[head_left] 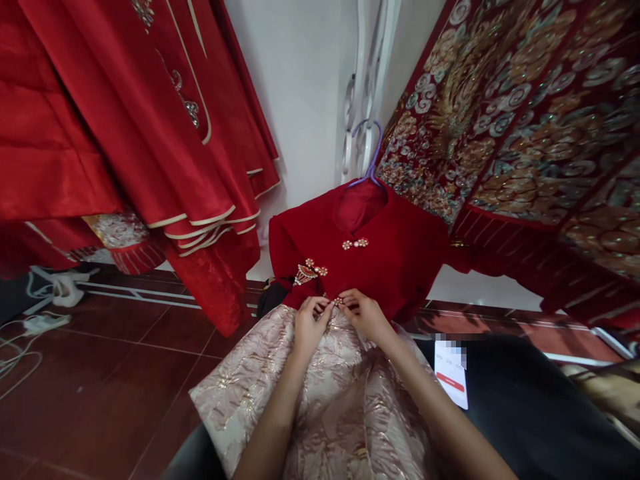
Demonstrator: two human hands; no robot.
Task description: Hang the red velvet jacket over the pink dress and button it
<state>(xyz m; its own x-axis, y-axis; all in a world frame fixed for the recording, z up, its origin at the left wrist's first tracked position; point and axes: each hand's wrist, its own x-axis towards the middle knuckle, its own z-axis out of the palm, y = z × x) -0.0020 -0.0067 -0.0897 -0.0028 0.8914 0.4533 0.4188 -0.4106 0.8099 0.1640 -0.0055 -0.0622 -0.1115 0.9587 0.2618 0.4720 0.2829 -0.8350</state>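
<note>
A dark red top (400, 230) hangs from a purple hanger (373, 157), with pale pink-gold brocade fabric (225, 400) spreading below it toward me. At the lower front of the top, my left hand (313, 323) and my right hand (365, 313) meet, fingertips pinched at a small beaded clasp (337, 303). Fingers partly cover this clasp, so I cannot tell whether it is fastened. Higher on the front sits another beaded clasp (355, 245), its two halves together. A fan-shaped beaded ornament (306, 273) with flower-like beads lies left of centre.
Red satin garments (150, 133) with pale piping hang at the left, and a richly embroidered red garment (480, 120) at the right. A lit phone (451, 377) rests on a black surface (520, 387) by my right arm. White cables (25, 347) lie on the tiled floor (110, 387).
</note>
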